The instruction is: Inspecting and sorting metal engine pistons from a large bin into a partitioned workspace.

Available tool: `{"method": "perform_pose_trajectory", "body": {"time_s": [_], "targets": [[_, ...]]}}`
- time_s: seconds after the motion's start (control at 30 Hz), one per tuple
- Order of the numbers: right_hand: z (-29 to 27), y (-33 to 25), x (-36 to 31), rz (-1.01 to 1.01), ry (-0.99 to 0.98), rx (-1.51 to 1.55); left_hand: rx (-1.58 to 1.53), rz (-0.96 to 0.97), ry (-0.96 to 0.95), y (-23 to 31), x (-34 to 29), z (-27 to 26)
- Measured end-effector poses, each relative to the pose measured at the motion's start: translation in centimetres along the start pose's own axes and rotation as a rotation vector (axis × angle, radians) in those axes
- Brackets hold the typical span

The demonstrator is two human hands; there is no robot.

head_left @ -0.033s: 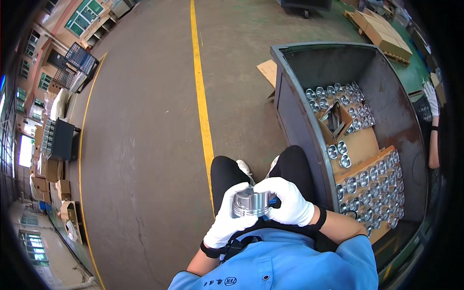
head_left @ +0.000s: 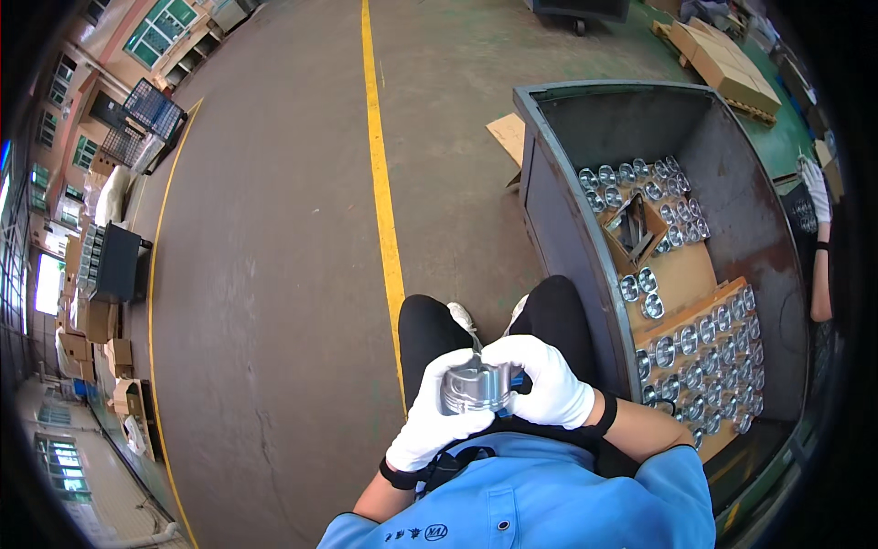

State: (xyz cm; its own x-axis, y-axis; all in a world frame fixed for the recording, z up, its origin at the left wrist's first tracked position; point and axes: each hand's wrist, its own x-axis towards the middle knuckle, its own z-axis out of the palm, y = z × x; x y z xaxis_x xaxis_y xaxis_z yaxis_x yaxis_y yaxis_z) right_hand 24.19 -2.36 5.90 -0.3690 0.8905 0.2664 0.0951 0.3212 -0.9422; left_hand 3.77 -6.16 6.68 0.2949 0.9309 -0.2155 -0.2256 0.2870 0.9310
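A shiny metal piston [head_left: 476, 388] with ring grooves round its side is held over my lap. My left hand [head_left: 437, 412], in a white glove, wraps its left side with the fingers closed. On the other side my right hand [head_left: 549, 382], gloved the same way, grips it between thumb and fingers. Part of the piston's top shows between the hands. A small blue thing [head_left: 518, 380] peeks out beside my right fingers; its kind I cannot make out.
At my right stands a deep grey metal bin [head_left: 572, 247] with rows of pistons [head_left: 704, 366] on brown cardboard. A small open box [head_left: 636, 233] sits among them. Beyond the bin is another person's gloved hand [head_left: 816, 188]. A yellow line [head_left: 380, 174] runs along the floor.
The piston has tilted slightly in my hands, so more of its top shows. My left fingers have shifted a little on it.
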Motion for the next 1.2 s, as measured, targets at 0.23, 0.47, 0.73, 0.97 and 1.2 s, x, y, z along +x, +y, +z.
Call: {"method": "perform_pose_trajectory", "body": {"time_s": [0.23, 0.47, 0.73, 0.97, 1.2], "targets": [[0.4, 1.1, 0.0, -0.192, 0.006, -0.083, 0.409, 0.425, -0.071, -0.6, 0.0, 0.1], [0.6, 0.1, -0.1, -0.035, 0.028, -0.069, 0.355, 0.174, 0.095, 0.2, -0.4, 0.8], [0.2, 0.6, -0.7, -0.022, 0.012, -0.028, 0.698, 0.515, 0.224, -0.3, 0.3, 0.5], [0.5, 1.8, -1.7, 0.294, -0.052, 0.296, -0.048, -0.066, 0.095, 0.1, 0.7, 0.0], [-0.1, 0.3, -0.2, 0.043, -0.091, 0.14, -0.065, 0.064, 0.063, -0.7, 0.6, -0.6]]}}
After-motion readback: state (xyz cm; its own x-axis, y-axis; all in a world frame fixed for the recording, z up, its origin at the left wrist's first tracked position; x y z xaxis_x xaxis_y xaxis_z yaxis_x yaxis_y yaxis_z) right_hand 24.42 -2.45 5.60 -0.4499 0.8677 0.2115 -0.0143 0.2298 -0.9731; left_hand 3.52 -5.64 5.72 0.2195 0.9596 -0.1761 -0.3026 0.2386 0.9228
